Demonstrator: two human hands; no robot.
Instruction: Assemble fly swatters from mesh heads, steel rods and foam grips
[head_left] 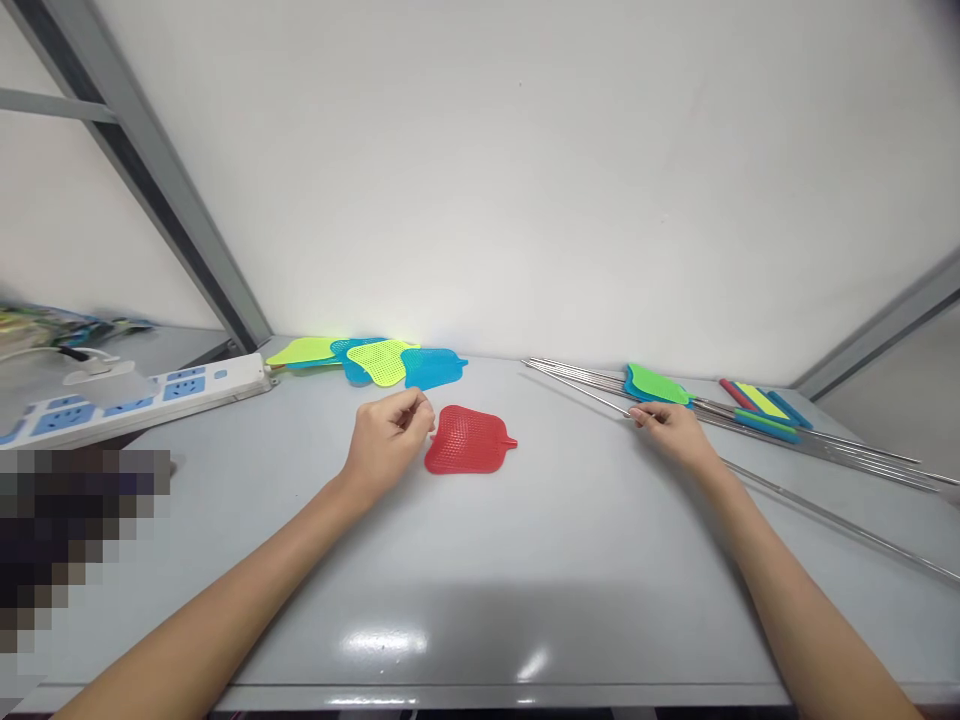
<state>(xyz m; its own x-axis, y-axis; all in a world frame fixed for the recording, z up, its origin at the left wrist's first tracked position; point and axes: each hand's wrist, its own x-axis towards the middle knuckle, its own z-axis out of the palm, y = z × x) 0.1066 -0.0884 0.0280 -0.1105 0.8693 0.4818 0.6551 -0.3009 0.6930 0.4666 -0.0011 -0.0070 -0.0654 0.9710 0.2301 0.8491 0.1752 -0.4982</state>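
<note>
Resting the left hand (386, 445) on the grey table (480, 640) near the middle of the frame, with the thumb and fingertips (421, 403) drawn into a narrow pinch. Reaching the left edge of a red plastic fly swatter head (470, 440), just touching it or just beside it, though not showing clearly whether gripping it. Lying flat there, the red head is pointing its small tab toward the right.

Holding a long, thin steel rod (817, 515) in the right hand (671, 430), with the fingers narrowly closed around it, right of center. Stretching diagonally across the table, the rod is passing from near the top of the table toward the right edge of the frame.

Piling up along the far edge, upper center: overlapping fly swatter heads in yellow-green (379, 362) and blue (433, 368). Lying at upper right: a green head (658, 385) partly over a blue one (637, 388), on top of a bundle of steel rods (810, 442). Sitting beyond the rods: red, yellow and blue plastic strips (765, 404).

Stretching along the table's left side: a white power strip (161, 395) with blue sockets, any print on it staying too small to read, and a plug and cord at upper left. Covering the lower left: a dark pixelated patch (67, 530). Rising behind everything: a white wall (480, 180), with a grey metal frame (135, 170) at upper left.
</note>
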